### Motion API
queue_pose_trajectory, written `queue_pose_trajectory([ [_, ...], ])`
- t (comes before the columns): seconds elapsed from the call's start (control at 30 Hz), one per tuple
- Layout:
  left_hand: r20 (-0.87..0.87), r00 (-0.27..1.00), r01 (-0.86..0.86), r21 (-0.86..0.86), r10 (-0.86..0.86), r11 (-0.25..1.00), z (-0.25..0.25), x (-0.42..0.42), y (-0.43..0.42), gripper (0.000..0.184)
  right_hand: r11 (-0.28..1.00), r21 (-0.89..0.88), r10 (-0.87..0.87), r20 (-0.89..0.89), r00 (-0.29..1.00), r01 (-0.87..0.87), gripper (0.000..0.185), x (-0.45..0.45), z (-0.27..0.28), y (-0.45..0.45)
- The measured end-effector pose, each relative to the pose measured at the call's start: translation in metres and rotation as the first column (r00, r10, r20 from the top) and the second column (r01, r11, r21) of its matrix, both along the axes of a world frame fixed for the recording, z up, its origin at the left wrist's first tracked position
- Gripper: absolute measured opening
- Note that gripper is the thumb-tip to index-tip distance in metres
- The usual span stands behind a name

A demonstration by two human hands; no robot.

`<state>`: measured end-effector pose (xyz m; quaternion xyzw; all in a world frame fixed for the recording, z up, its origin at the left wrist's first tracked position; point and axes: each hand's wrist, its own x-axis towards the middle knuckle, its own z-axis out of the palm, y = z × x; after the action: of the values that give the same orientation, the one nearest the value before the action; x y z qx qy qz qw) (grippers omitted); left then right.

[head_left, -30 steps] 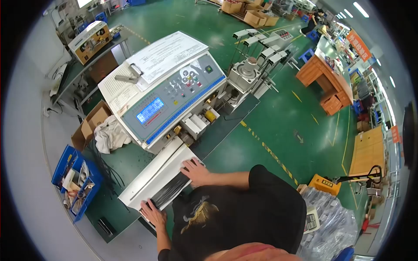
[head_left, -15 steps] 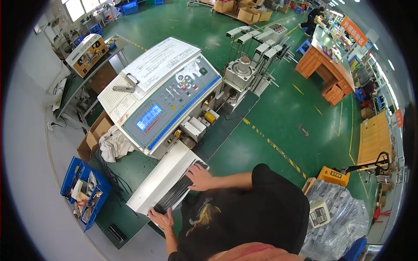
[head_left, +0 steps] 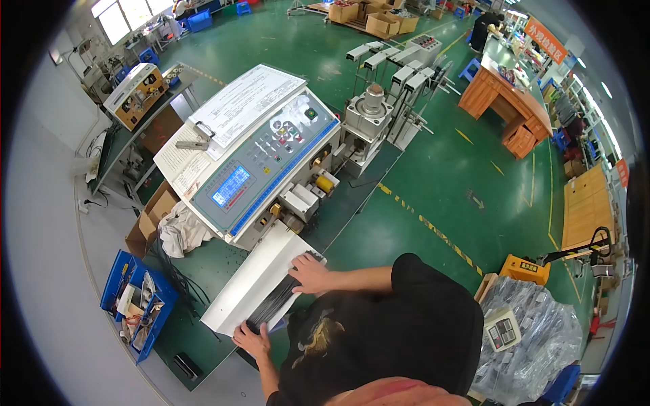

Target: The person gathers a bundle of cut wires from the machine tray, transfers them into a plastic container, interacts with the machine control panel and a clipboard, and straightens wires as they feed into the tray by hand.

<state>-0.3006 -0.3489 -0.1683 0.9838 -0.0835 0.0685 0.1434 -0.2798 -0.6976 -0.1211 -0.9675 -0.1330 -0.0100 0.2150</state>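
A bundle of thin black wires (head_left: 276, 302) lies lengthwise in a white sloped tray (head_left: 238, 292), which extends from the front of a white machine (head_left: 271, 152). My right hand (head_left: 310, 273) rests on the bundle's upper end, by the machine, with its fingers spread over the wires. At the lower end of the tray, my left hand (head_left: 252, 341) touches the bundle's other end, fingers apart. Both palms are turned away from view, so fingertip contact is partly hidden.
Left of the tray, a blue bin (head_left: 145, 304) holds tools and parts, near loose black cables (head_left: 177, 274) and a white cloth (head_left: 181, 230). A clipboard with papers (head_left: 254, 101) lies on the machine. Plastic-wrapped goods (head_left: 535, 338) with a scale (head_left: 502, 330) stand at right.
The camera view has shifted slightly. Both hands stay at the two ends of the wire bundle, with little visible movement against the tray.
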Motion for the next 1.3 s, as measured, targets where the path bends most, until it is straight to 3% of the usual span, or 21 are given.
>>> queue_pose_trajectory([
  [0.23, 0.057, 0.995, 0.085, -0.008, -0.084, 0.996, 0.012, -0.004, -0.015, 0.07, 1.0, -0.012, 0.021, 0.074, 0.997, -0.02, 0.061, 0.0, -0.011, -0.003],
  [0.5, -0.015, 1.0, 0.01, -0.057, -0.011, 0.998, 0.002, -0.003, -0.018, 0.073, 1.0, 0.006, 0.009, 0.088, 0.996, -0.009, 0.062, -0.001, -0.015, -0.003],
  [1.23, 0.047, 0.999, -0.013, -0.043, 0.015, 0.999, -0.017, -0.005, -0.016, 0.076, 1.0, -0.025, 0.013, 0.08, 0.997, -0.011, 0.065, -0.001, -0.017, -0.003],
  [1.3, 0.062, 0.996, -0.051, -0.189, 0.064, 0.981, -0.016, -0.005, -0.017, 0.079, 1.0, 0.017, 0.004, 0.103, 0.995, -0.006, 0.07, -0.001, -0.015, -0.004],
])
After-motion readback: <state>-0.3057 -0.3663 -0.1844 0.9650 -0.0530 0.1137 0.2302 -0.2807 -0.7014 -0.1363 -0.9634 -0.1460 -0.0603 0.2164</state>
